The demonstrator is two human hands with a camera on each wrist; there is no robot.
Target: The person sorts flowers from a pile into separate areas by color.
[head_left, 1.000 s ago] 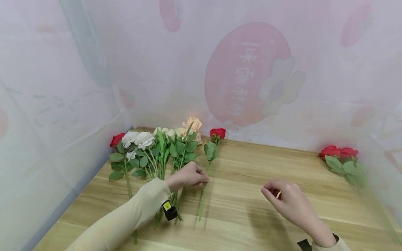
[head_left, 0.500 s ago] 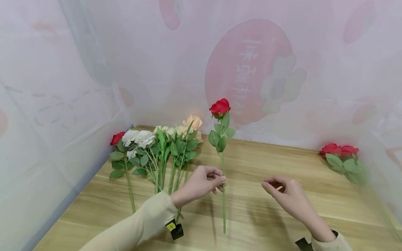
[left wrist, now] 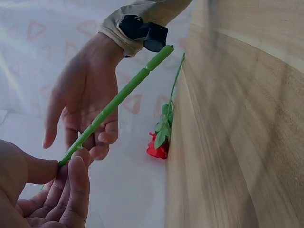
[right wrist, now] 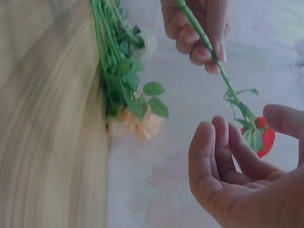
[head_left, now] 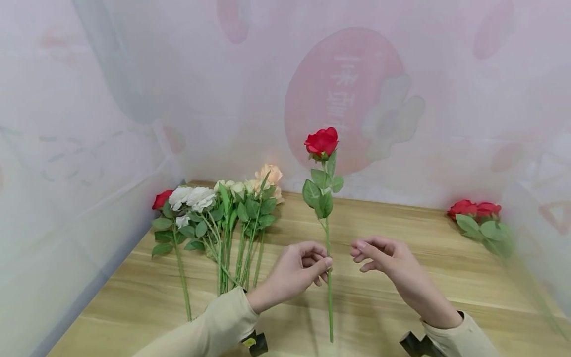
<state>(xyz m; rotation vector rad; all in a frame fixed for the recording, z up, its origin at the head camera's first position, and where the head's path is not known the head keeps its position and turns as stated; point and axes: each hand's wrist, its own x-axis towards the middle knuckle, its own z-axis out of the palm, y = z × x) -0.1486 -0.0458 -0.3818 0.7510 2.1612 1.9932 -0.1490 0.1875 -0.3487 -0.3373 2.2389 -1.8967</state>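
In the head view a red rose (head_left: pixel 322 143) with green leaves stands upright above the table, its stem pinched by my left hand (head_left: pixel 301 267) between thumb and fingers. The bare lower stem (left wrist: pixel 124 91) slants across the left wrist view. My right hand (head_left: pixel 394 265) is just to the right of the stem, apart from it, with fingers loosely bent and nothing between them. The right wrist view shows the gap between the right thumb and fingertips, with the rose's bloom (right wrist: pixel 267 141) behind.
Left on the wooden table (head_left: pixel 397 223) lie a red rose (head_left: pixel 162 199), white flowers (head_left: pixel 196 198), pale buds (head_left: pixel 238 188) and peach flowers (head_left: pixel 269 176). Red roses (head_left: pixel 475 210) lie at the far right. Printed cloth walls (head_left: pixel 250 99) enclose the back and sides.
My left hand has lifted the red rose off the table, bringing it upright and to the right. My right hand has moved left toward the stem, its fingers spreading slightly.
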